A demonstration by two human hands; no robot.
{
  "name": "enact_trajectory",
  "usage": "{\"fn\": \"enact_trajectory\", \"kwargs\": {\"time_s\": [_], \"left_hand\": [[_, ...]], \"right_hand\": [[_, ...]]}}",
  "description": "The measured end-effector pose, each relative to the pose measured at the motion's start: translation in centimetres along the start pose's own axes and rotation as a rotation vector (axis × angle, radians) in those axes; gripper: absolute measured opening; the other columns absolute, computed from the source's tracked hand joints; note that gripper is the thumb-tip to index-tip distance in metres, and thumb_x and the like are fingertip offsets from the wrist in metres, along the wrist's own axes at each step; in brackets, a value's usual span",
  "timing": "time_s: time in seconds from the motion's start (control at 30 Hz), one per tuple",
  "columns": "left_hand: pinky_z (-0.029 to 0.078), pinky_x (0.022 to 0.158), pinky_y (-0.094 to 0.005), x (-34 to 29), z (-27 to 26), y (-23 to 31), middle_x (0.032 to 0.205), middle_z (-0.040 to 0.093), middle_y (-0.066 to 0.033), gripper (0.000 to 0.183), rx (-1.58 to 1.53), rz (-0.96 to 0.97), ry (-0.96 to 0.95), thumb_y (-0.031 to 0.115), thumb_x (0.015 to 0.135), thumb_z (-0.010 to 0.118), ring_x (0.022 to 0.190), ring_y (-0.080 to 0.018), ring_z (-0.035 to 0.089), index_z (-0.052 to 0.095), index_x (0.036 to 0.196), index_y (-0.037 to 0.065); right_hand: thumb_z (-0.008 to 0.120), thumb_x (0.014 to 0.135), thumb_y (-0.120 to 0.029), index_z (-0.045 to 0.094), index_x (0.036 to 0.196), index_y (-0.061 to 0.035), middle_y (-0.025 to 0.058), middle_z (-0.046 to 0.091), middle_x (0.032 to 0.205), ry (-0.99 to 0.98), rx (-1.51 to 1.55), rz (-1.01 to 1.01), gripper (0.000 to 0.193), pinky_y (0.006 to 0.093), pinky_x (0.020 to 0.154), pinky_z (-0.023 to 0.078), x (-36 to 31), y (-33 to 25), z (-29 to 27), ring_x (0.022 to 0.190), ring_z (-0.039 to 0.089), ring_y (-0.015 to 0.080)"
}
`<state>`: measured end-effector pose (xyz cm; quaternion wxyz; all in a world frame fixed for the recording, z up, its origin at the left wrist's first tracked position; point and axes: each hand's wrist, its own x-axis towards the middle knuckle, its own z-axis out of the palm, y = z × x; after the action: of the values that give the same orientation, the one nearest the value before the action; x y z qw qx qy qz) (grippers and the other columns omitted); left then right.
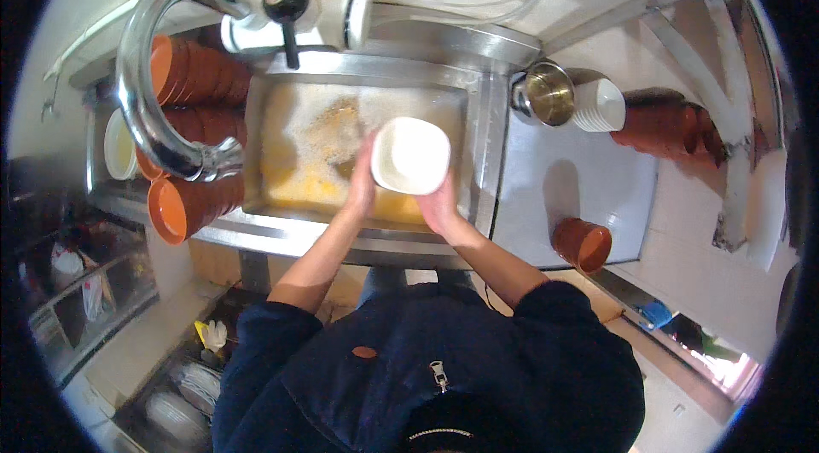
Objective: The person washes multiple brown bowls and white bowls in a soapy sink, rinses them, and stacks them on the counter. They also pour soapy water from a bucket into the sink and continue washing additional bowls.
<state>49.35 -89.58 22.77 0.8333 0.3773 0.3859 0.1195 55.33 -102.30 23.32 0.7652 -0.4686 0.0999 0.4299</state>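
Observation:
Both of my hands hold a white bowl (411, 156) with rounded corners above a steel sink (358, 240). My left hand (363, 176) is closed against its left side, the fingers partly hidden behind it. At the lower right, my right hand (438, 202) grips the bowl, and its fingertips are also out of sight. Beneath the bowl the sink holds cloudy, yellowish water (294, 142) with foam and brown bits on its surface.
A curved tap (135, 82) arches over stacked terracotta-coloured cups (205, 201) left of the sink. On the right-hand counter (537, 184) stand a metal pot (548, 95), stacked white cups (600, 105), stacked brown cups (665, 127) and a brown cup (583, 245) near the front.

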Motion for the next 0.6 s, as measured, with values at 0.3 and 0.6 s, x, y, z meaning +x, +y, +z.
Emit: {"fn": "enact_trajectory", "kwargs": {"time_s": [0.3,0.6], "left_hand": [[0.028,0.104,-0.0311,0.6,19.2,-10.7,0.135,0.04,-0.0078,0.048,0.268,-0.026,-0.614,0.034,0.096,0.038,0.126,-0.0193,0.035,0.037,0.134,0.005],[0.026,0.106,-0.0315,2.4,24.3,-14.4,0.137,0.036,-0.0122,0.052,0.333,-0.078,-0.586,0.035,0.095,0.042,0.127,-0.0204,0.032,0.037,0.133,0.0]], "right_hand": [[0.037,0.087,-0.054,0.031,0.138,-0.0219,0.0039,0.031,0.142,0.394,0.132,-0.274,0.06,0.0549,0.103,0.025,-10.1,-12.4,-13.0,0.131,0.029,0.0279],[0.036,0.084,-0.059,0.033,0.137,-0.0242,0.0011,0.031,0.142,0.459,0.128,-0.331,0.063,0.0575,0.102,0.019,-8.5,-13.2,-20.0,0.13,0.029,0.027]]}}
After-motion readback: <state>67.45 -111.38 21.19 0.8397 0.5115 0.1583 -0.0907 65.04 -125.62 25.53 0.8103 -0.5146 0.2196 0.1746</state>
